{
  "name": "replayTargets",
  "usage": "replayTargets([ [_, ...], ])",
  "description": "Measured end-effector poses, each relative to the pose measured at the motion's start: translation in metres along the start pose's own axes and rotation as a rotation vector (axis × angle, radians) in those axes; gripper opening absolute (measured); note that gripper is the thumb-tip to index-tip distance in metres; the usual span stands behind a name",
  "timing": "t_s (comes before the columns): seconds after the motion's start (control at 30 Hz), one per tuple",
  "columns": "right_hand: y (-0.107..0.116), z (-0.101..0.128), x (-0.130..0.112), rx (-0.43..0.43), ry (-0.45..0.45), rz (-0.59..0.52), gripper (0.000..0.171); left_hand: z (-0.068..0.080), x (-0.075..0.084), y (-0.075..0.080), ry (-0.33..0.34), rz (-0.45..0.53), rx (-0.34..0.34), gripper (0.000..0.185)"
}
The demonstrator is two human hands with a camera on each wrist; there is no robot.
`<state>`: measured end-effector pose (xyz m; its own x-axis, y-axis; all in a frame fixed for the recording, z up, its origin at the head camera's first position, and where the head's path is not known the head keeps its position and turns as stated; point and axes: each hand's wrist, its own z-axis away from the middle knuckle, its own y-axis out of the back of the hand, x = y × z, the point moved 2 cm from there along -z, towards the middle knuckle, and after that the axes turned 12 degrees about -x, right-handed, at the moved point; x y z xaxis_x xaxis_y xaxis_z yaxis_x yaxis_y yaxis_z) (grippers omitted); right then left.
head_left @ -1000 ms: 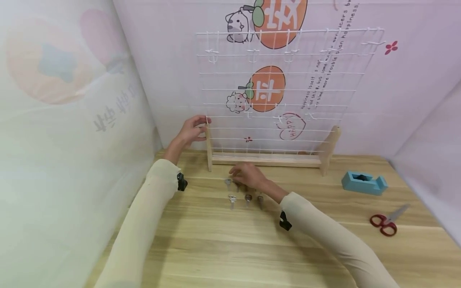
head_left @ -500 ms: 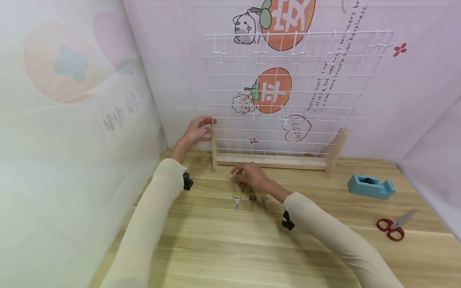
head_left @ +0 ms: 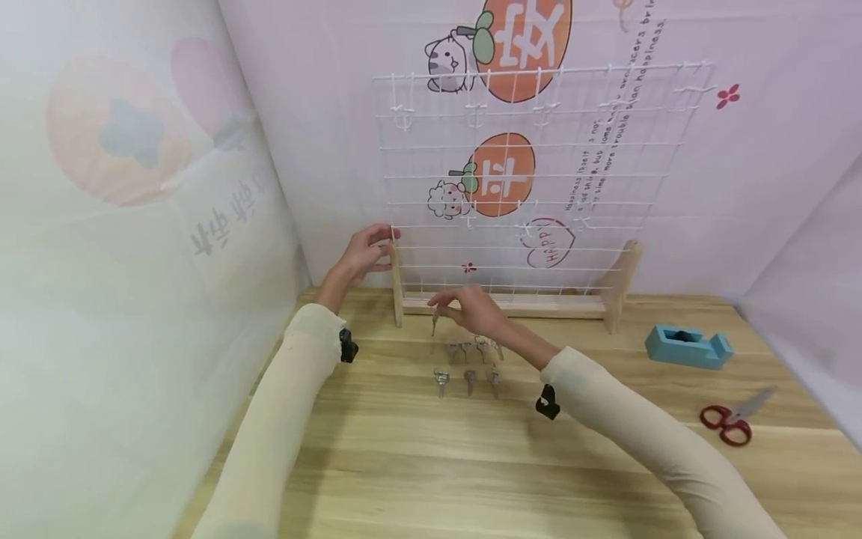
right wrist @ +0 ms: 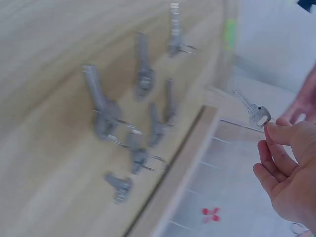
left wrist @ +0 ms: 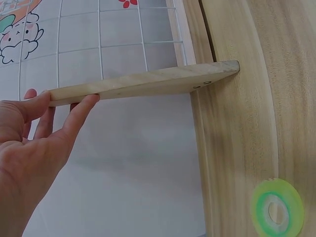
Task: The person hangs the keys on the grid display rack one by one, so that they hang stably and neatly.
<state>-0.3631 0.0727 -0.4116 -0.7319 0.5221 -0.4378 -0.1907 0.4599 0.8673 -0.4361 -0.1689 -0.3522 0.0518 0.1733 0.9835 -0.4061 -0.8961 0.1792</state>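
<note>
A white wire grid rack (head_left: 431,176) stands on wooden end supports at the back of the table. My left hand (head_left: 364,253) grips the rack's left wooden support (left wrist: 143,83), thumb and fingers spread along its edge. My right hand (head_left: 474,308) pinches a silver key (right wrist: 256,112) by its ring end. In the head view the key hangs just in front of the rack's bottom bar (head_left: 559,305). Below that hand, several metal keys (head_left: 441,379) lie on the table in two rows, some with split rings; the right wrist view shows them blurred.
White hooks (head_left: 402,116) hang along the grid's top, with others lower down. To the right lie a blue tape dispenser (head_left: 687,347) and red-handled scissors (head_left: 729,424). A yellow-green ring-shaped roll (left wrist: 277,210) lies left of the rack. Printed white sheets (head_left: 135,299) enclose the table.
My right hand has lifted a key off the table and moved it up toward the rack, uncovering the back row of keys. My left hand keeps its grip on the wooden support.
</note>
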Motion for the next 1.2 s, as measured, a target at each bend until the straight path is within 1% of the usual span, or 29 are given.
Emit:
replayTargets([
  [0.3,0.050,-0.016,-0.032,0.018,0.006,-0.062,0.019,0.002,-0.003,0.003,-0.015,0.000,-0.003,0.041],
  [0.4,0.069,-0.020,-0.043,0.042,0.018,-0.054,0.019,0.002,-0.003,0.002,-0.007,0.002,-0.007,0.040],
  [0.57,0.109,-0.030,-0.064,0.108,0.048,-0.013,0.019,0.000,-0.001,-0.002,-0.017,0.021,-0.005,0.039],
  [0.67,0.132,-0.038,-0.077,0.152,0.081,0.024,0.019,-0.001,-0.001,-0.002,-0.021,0.022,0.000,0.039],
  [0.77,0.153,-0.046,-0.089,0.197,0.121,0.019,0.019,-0.001,-0.003,-0.001,-0.017,0.010,0.006,0.040],
  [0.83,0.165,-0.051,-0.098,0.233,0.131,0.007,0.019,-0.001,-0.004,0.000,-0.017,-0.001,0.007,0.039],
  [0.93,0.181,-0.057,-0.109,0.286,0.121,-0.010,0.019,0.000,-0.005,-0.001,-0.014,-0.006,0.005,0.039],
  [1.07,0.197,-0.066,-0.121,0.326,0.102,-0.044,0.021,0.001,-0.004,-0.001,-0.010,-0.008,0.005,0.038],
  [1.2,0.210,-0.077,-0.131,0.378,0.117,-0.082,0.021,0.002,-0.003,-0.001,-0.026,-0.015,0.005,0.038],
])
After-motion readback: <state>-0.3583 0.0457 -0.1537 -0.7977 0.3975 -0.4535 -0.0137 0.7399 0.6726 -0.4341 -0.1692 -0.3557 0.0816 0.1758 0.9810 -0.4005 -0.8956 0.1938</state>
